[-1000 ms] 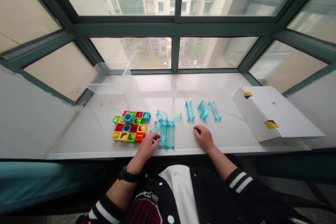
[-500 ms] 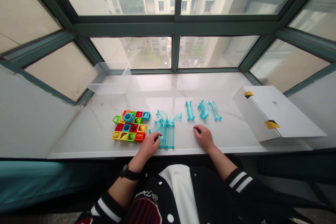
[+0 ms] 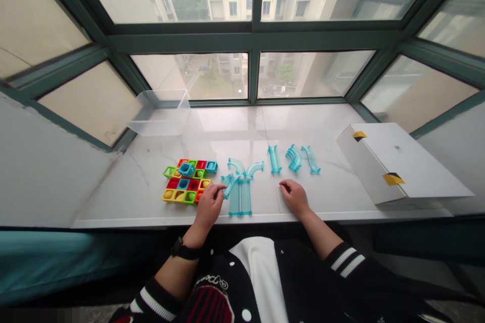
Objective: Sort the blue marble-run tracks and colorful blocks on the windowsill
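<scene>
Brings the left hand (image 3: 209, 204) leftward since the earlier frame, off the straight blue tracks (image 3: 245, 199) at lower centre, to the right edge of the coloured blocks (image 3: 185, 182), left of centre. Keeps its grip narrow at a curved blue track (image 3: 229, 186); cannot tell whether pinching it or only beside it. Rests the right hand (image 3: 294, 197) on the bench (image 3: 333, 189), right of centre, with grip curled closed, below three more blue tracks (image 3: 294, 158).

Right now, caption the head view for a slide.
Left hand near colourful blocks and translucent blue track pieces; right hand loosely curled at the white sill.
</scene>
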`<action>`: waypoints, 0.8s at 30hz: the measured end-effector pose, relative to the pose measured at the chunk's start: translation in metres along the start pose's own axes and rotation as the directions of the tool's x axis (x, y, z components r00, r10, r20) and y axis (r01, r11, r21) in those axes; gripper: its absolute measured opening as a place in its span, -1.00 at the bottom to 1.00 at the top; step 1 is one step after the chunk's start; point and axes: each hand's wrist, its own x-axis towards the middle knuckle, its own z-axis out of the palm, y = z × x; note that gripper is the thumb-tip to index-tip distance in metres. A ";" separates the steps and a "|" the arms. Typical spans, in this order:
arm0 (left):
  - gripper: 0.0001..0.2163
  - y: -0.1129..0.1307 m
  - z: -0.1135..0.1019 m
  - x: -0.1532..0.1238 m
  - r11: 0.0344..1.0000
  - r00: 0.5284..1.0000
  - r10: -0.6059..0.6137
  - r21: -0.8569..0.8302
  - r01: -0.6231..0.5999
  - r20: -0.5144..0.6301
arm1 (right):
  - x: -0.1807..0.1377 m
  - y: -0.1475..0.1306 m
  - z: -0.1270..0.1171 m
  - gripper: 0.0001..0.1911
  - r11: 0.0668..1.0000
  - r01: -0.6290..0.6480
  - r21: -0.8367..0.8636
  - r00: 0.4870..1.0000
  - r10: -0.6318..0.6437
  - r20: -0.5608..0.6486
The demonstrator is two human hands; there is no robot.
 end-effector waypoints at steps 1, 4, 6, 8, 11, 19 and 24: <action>-0.80 0.000 0.000 0.000 1.000 1.000 0.002 0.004 -0.002 -0.005 | 0.000 0.000 0.000 -0.80 1.000 0.000 -0.001 1.000 0.000 0.001; -0.80 0.000 0.000 -0.002 1.000 1.000 0.000 -0.005 0.000 0.009 | 0.000 -0.001 -0.001 -0.80 1.000 -0.002 -0.006 1.000 0.002 0.001; -0.81 -0.001 0.000 -0.003 1.000 1.000 -0.001 -0.016 0.001 0.023 | 0.000 -0.002 -0.001 -0.80 1.000 -0.001 -0.006 1.000 0.001 -0.002; -0.80 0.000 0.000 -0.004 1.000 0.999 0.001 -0.027 0.000 0.036 | 0.000 -0.002 -0.001 -0.80 1.000 -0.001 -0.005 1.000 0.000 -0.004; -0.80 0.000 0.002 -0.006 0.999 0.998 0.020 -0.042 -0.018 0.056 | 0.001 -0.003 -0.001 -0.80 1.000 -0.001 -0.004 1.000 0.001 -0.007; -0.80 -0.005 0.004 -0.008 0.998 0.998 0.032 -0.047 -0.030 0.052 | 0.001 -0.004 -0.002 -0.79 1.000 -0.006 0.005 1.000 0.006 0.003; -0.80 -0.007 0.005 -0.011 0.998 0.999 0.007 -0.066 -0.004 0.054 | 0.001 -0.004 -0.002 -0.77 1.000 -0.011 0.002 1.000 0.011 0.004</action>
